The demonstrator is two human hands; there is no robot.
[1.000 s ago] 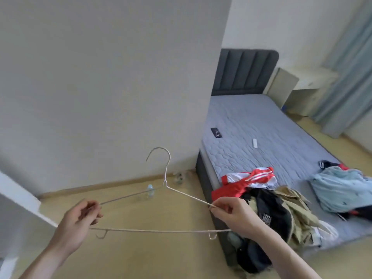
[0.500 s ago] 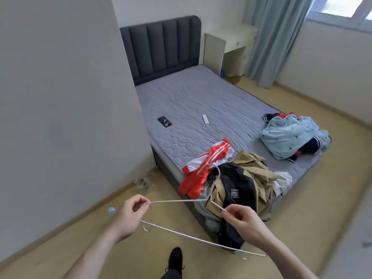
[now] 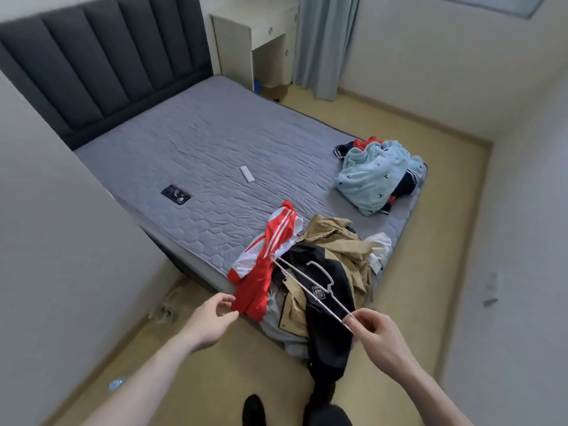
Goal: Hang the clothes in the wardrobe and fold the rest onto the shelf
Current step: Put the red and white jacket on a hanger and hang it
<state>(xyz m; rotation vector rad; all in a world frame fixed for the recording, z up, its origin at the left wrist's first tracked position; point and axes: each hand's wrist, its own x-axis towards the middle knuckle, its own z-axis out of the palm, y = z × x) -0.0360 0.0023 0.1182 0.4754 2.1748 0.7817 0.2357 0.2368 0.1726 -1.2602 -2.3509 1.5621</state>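
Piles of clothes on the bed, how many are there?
2. One pile, red, black and tan, lies at the bed's near corner, in front of the hands. The other pile, mostly light blue, lies at the far foot corner. How many garments each hides, I can't tell.

White wire hanger [image 3: 310, 287] in right hand [image 3: 376, 336] over heaped clothes [image 3: 322, 272]

1. Grey quilted mattress [image 3: 190, 155] against dark padded headboard [image 3: 101, 56].
2. Black phone [image 3: 175, 194] and white remote [image 3: 246, 174] lying apart on mattress.
3. Pale desk [image 3: 246, 38] beside blue-grey curtain [image 3: 325, 44].
4. Small bottle [image 3: 116, 384] on floor.
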